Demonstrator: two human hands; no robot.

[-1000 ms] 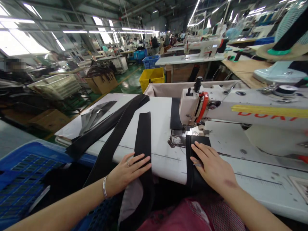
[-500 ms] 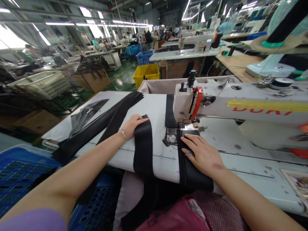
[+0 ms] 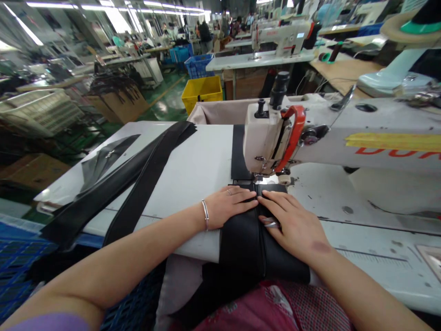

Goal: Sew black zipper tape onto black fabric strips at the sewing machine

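My left hand (image 3: pixel 229 207) lies flat, fingers stretched, on a black leather-like strip (image 3: pixel 237 250) beside the seam line. Flat on the adjoining black piece (image 3: pixel 285 259) rests my right hand (image 3: pixel 292 220), a ring on one finger. The two pieces lie edge to edge, and their near ends hang over the table's front edge. Just beyond my fingertips is the needle area of the white sewing machine (image 3: pixel 262 133), with its red lever (image 3: pixel 292 133). Further black material (image 3: pixel 238 156) lies behind the needle area.
More black strips (image 3: pixel 151 161) lie across the left of the white sewing table (image 3: pixel 200 158). A blue crate (image 3: pixel 17 266) stands at lower left. Behind the table are a yellow bin (image 3: pixel 203 92) and another sewing machine (image 3: pixel 282 39). People are in the far background.
My left hand has moved right, bringing the left strip up against the piece under my right hand. My right hand stays in place on its piece. The view has tilted down.
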